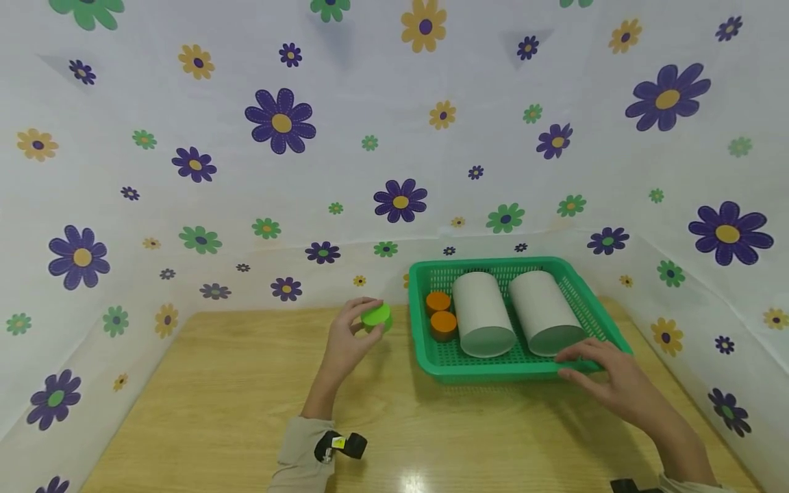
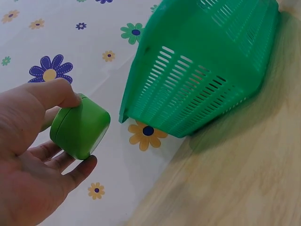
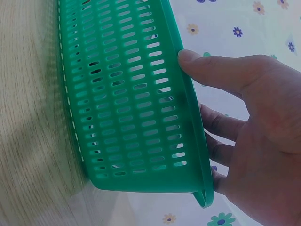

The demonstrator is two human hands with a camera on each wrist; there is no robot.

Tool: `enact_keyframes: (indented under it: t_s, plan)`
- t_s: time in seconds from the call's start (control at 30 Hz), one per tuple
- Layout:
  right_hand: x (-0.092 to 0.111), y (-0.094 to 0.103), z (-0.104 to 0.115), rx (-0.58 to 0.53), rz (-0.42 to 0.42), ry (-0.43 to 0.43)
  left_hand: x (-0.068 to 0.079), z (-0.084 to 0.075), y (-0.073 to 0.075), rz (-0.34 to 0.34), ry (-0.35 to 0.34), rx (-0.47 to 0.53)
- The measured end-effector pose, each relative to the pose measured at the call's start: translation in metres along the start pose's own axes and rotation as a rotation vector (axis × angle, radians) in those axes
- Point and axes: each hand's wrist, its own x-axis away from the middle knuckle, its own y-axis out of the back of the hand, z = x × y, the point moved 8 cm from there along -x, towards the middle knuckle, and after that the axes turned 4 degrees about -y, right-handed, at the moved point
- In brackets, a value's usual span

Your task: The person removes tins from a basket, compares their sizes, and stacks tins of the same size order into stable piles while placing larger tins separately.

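My left hand (image 1: 348,342) pinches a small bright green round lidded container (image 1: 377,318) between thumb and fingers, left of the green basket (image 1: 493,372). In the left wrist view, a thin seam runs round this green container (image 2: 84,125) near one end, and it is held tilted over the table. At the basket's front right, my right hand (image 1: 622,383) grips the rim. The right wrist view has its thumb on the near side of the rim and its fingers behind. Inside the basket, two white cylinders (image 1: 483,308) lie side by side, with two small orange round containers (image 1: 443,326) to their left.
The basket stands toward the back right of a wooden table (image 1: 246,383). A white flower-print cloth (image 1: 345,185) rises behind the table and along both sides. Bare wood lies in front of the basket and to its left.
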Motion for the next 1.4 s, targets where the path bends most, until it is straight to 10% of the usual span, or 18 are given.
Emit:
enact_keyframes:
  t_s: [0.4, 0.87, 1.4]
  plan:
    - [0.001, 0.002, 0.001, -0.027, -0.01, 0.005, 0.001, 0.02, 0.011, -0.117, -0.058, -0.089]
    - [0.002, 0.001, -0.001, -0.021, -0.009, 0.003, 0.007, 0.089, 0.021, -0.199, 0.027, -0.08]
    - [0.001, 0.0, 0.001, -0.015, -0.028, 0.023, 0.017, 0.092, 0.029, -0.179, 0.111, -0.043]
